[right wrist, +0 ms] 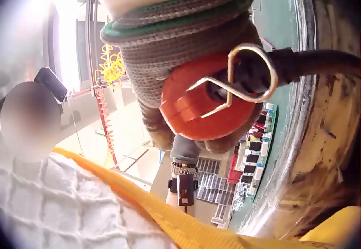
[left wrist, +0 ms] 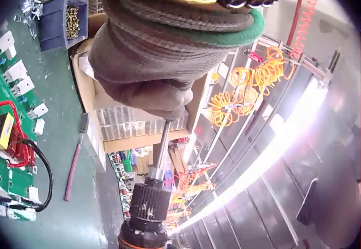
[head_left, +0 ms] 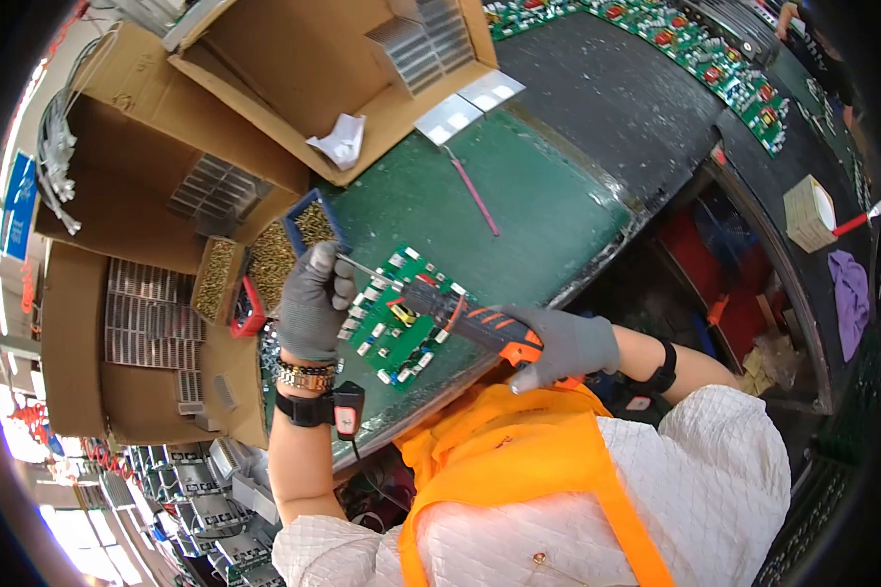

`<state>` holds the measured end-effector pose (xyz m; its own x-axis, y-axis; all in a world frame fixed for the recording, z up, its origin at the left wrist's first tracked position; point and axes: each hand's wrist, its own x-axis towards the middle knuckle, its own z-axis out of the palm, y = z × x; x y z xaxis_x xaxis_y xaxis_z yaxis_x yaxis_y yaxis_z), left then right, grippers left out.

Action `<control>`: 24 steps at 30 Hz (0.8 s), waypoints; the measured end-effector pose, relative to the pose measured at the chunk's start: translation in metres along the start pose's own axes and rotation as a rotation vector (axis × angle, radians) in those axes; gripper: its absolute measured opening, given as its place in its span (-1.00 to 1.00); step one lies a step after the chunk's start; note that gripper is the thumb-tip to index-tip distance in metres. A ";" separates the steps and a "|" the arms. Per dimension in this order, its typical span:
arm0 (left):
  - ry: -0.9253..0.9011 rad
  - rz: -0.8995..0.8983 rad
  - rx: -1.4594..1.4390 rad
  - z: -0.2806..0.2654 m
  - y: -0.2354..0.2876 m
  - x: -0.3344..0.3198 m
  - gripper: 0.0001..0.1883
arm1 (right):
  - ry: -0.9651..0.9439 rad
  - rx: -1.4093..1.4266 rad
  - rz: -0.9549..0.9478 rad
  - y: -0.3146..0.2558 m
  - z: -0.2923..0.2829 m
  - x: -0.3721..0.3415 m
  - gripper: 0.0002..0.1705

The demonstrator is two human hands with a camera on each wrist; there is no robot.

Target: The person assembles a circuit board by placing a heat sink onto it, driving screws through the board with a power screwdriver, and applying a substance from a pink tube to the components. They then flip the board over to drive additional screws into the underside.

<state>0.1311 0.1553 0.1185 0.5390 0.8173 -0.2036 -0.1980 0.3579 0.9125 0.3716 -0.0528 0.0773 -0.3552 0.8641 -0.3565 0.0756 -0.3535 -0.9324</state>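
My gloved right hand (head_left: 570, 342) grips the body of an orange and black electric screwdriver (head_left: 485, 328). Its long thin bit (head_left: 370, 271) reaches left to my gloved left hand (head_left: 313, 303). In the left wrist view, curled left fingers (left wrist: 163, 99) pinch at the tip of the bit (left wrist: 162, 153) and hide it. Below the tool lies a green circuit board (head_left: 390, 354) with white connectors, on the green tabletop. The right wrist view shows the tool's red end cap (right wrist: 197, 111) with a metal hook and a black cable.
Cardboard boxes (head_left: 245, 147) with metal heat sinks stand at the far left. Next to them, a blue bin (head_left: 337, 227) holds small brass-coloured screws. A pink stick (head_left: 476, 199) lies on the table. More circuit boards (head_left: 690, 54) line the far side; a purple cloth (head_left: 849, 303) hangs at right.
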 end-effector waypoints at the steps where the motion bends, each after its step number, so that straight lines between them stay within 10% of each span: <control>1: 0.027 -0.008 -0.020 0.004 0.000 0.002 -0.79 | 0.012 0.001 0.022 -0.003 -0.001 -0.001 0.08; 16: 0.057 -0.068 0.412 0.044 -0.006 0.038 -0.79 | -0.025 0.350 0.013 0.019 -0.027 -0.009 -0.03; 20: -0.082 0.154 0.554 0.057 -0.023 0.095 -0.58 | 0.112 0.506 -0.091 0.030 -0.040 -0.008 -0.07; 24: -0.053 0.311 1.516 0.060 -0.032 0.183 -0.15 | 0.316 0.537 -0.158 0.036 -0.070 -0.011 -0.13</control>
<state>0.2854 0.2663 0.0737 0.6691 0.7422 0.0387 0.6654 -0.6214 0.4135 0.4435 -0.0502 0.0432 -0.0257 0.9553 -0.2945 -0.4614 -0.2727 -0.8442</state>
